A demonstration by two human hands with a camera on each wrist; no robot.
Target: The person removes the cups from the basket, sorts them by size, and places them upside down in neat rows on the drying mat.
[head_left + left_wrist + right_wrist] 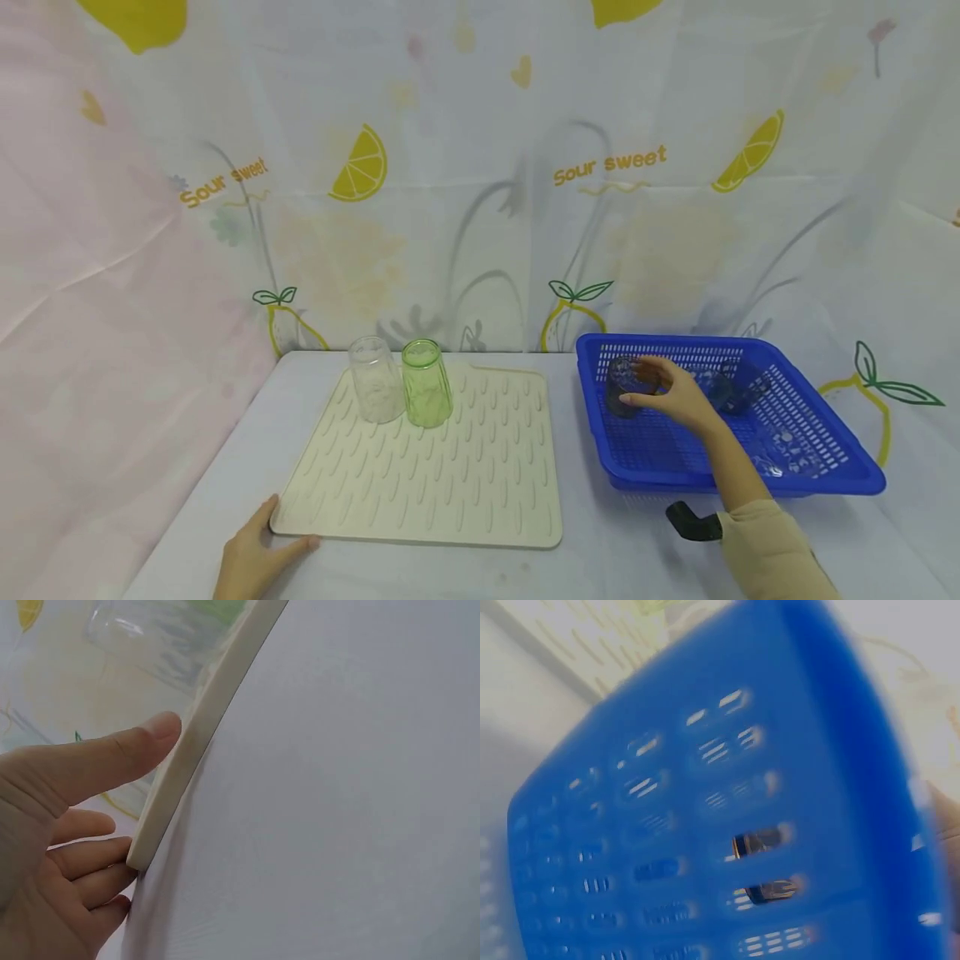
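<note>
In the head view my right hand (675, 400) reaches into the blue basket (652, 479) and grips a dark drinking glass (621, 400) near its top, thumb on the near side. The basket's blue wall fills most of the right wrist view and hides nearly all of that hand. My left hand (251, 554) rests at the near left corner of a cream ribbed drying mat (480, 500), thumb along the front edge and fingers at the left side. A clear glass (375, 383) and a green glass (426, 387) stand side by side on the mat's back left, narrow ends up.
More glassware lies in the basket: a dark glass (723, 392) towards the back and a clear glass (768, 462) at the near right. A patterned cloth backdrop (465, 250) hangs behind the white tabletop (217, 500). A black strap piece (693, 523) juts from the right sleeve.
</note>
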